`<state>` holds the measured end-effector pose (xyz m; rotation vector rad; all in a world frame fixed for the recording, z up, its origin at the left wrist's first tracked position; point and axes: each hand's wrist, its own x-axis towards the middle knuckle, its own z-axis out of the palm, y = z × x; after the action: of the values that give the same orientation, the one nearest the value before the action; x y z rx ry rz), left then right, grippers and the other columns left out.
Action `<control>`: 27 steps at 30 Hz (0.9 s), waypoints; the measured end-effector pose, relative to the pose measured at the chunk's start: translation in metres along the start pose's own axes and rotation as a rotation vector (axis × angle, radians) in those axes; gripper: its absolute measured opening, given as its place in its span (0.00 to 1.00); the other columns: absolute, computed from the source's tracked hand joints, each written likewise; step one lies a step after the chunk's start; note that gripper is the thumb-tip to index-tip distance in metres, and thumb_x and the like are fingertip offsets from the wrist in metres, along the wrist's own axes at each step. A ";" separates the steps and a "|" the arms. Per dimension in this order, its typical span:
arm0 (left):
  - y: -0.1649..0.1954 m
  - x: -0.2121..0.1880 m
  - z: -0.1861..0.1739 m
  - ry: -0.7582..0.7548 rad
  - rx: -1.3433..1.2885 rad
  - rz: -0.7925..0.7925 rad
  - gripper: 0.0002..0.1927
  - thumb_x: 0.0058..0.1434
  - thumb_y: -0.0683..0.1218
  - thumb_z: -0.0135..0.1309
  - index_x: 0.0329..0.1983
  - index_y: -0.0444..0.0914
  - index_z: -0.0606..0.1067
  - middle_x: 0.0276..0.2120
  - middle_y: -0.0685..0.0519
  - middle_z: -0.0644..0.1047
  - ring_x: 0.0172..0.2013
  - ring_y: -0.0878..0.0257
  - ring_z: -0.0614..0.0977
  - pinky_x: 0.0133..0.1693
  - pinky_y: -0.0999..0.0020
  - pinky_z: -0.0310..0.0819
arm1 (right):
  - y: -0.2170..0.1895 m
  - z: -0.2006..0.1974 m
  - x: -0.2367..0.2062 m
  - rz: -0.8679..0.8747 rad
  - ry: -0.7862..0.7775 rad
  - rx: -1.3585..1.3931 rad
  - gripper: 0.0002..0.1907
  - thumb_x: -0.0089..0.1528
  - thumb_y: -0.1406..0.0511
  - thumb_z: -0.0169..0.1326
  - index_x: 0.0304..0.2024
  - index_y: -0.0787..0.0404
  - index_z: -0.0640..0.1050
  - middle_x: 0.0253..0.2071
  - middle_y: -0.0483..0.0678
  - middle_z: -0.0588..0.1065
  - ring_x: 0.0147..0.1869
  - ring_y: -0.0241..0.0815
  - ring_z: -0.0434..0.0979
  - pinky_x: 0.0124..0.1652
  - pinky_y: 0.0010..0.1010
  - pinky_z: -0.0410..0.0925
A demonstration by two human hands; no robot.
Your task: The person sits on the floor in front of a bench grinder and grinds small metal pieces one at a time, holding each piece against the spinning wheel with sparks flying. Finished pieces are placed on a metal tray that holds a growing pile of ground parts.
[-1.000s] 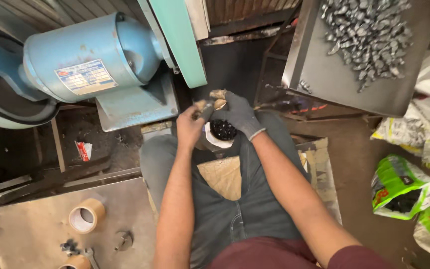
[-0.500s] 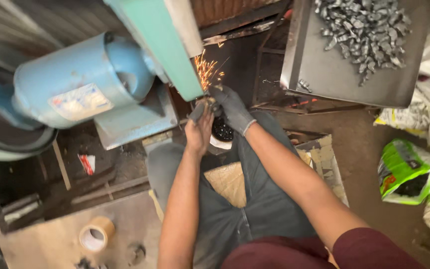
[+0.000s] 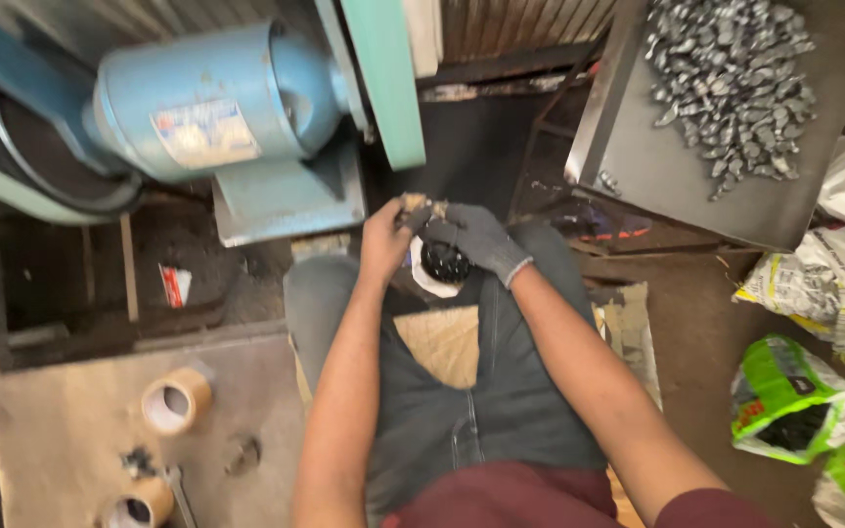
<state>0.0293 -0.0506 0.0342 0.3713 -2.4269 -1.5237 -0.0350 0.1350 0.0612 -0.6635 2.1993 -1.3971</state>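
Observation:
My left hand (image 3: 386, 235) is bare and my right hand (image 3: 473, 237) wears a dark grey glove. Both pinch one small metal piece (image 3: 421, 205) between them, just below the green sanding belt (image 3: 380, 78) of the blue grinder motor (image 3: 209, 103). The piece is mostly hidden by the fingers. Under my hands, between my knees, sits a white cup with dark contents (image 3: 442, 264). No sparks show.
A dark metal tray (image 3: 657, 166) with a heap of several grey metal parts (image 3: 731, 73) stands at the upper right. Rolls of tape (image 3: 176, 401) lie on a board at the lower left. Green and white bags (image 3: 794, 411) sit on the floor at the right.
Half a second ago the piece was against the belt and throwing sparks. Now both hands have drawn it back down from the belt and the sparks have stopped.

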 end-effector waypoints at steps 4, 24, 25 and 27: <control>-0.011 0.009 0.011 0.110 0.025 -0.123 0.15 0.57 0.37 0.55 0.49 0.33 0.77 0.35 0.40 0.81 0.36 0.51 0.84 0.41 0.62 0.76 | -0.009 -0.004 0.021 0.097 0.030 -0.014 0.20 0.64 0.54 0.59 0.47 0.64 0.81 0.37 0.50 0.80 0.39 0.37 0.79 0.41 0.34 0.70; -0.003 0.011 0.016 0.105 -0.453 -0.366 0.11 0.66 0.42 0.54 0.47 0.29 0.76 0.30 0.50 0.79 0.28 0.66 0.78 0.31 0.71 0.72 | -0.011 -0.004 0.026 -0.279 0.317 -0.150 0.19 0.61 0.60 0.63 0.52 0.60 0.82 0.42 0.51 0.80 0.44 0.45 0.81 0.45 0.32 0.72; -0.005 0.012 0.015 0.065 -0.524 -0.484 0.11 0.68 0.43 0.55 0.46 0.29 0.77 0.29 0.50 0.78 0.27 0.64 0.77 0.30 0.70 0.71 | -0.013 -0.003 0.022 -0.210 0.343 -0.159 0.20 0.58 0.59 0.65 0.51 0.59 0.83 0.40 0.51 0.80 0.40 0.44 0.80 0.42 0.32 0.71; -0.009 0.012 0.018 0.019 -0.522 -0.430 0.13 0.64 0.42 0.52 0.47 0.31 0.79 0.32 0.49 0.81 0.29 0.64 0.81 0.32 0.70 0.75 | -0.014 -0.002 0.018 -0.164 0.363 0.073 0.18 0.60 0.61 0.64 0.50 0.61 0.82 0.43 0.48 0.81 0.45 0.39 0.81 0.46 0.31 0.72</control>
<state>0.0125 -0.0436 0.0196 0.8188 -1.9020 -2.2310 -0.0481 0.1200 0.0730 -0.6152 2.3952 -1.7927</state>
